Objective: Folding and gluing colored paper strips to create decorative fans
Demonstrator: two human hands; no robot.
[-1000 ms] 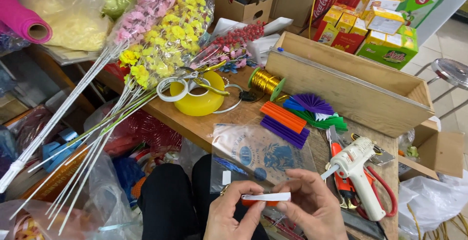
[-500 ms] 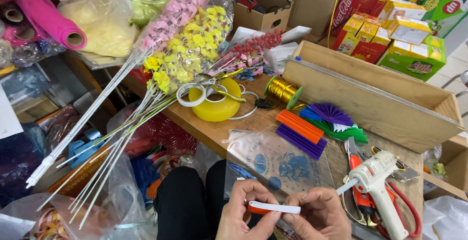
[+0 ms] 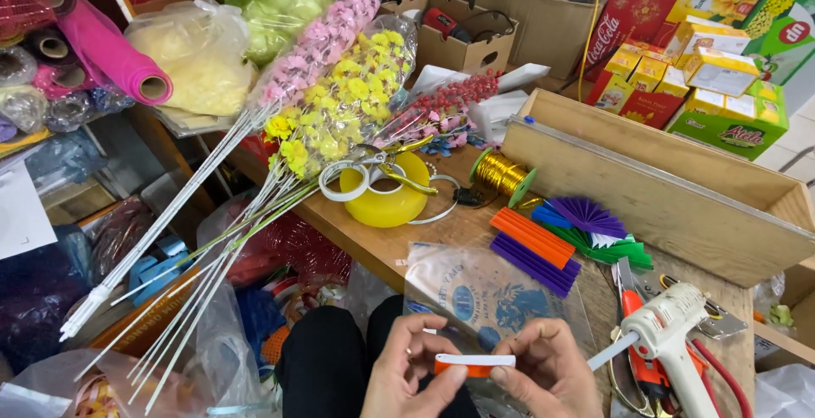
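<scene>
Orange-and-white strip (image 3: 474,364) between both hands (image 3: 480,375)

Bare wood on the table (image 3: 382,244), matt and a bit scuffed, same raw finish on the long wooden box (image 3: 671,193) at the right. Glossy metallic gold on the wire spool (image 3: 501,173). The yellow tape roll (image 3: 386,201) looks like smooth, shiny plastic. Crinkly clear plastic film wraps the flower stems (image 3: 340,100), catching glare. Pleated paper fans (image 3: 586,223), matt, in orange, purple and green. The glue gun (image 3: 671,342) is off-white plastic with a dull sheen. Near, the hands pinch a folded paper strip (image 3: 474,364), orange and white, flat and matt. Far back, plain brown cardboard boxes (image 3: 543,11).
</scene>
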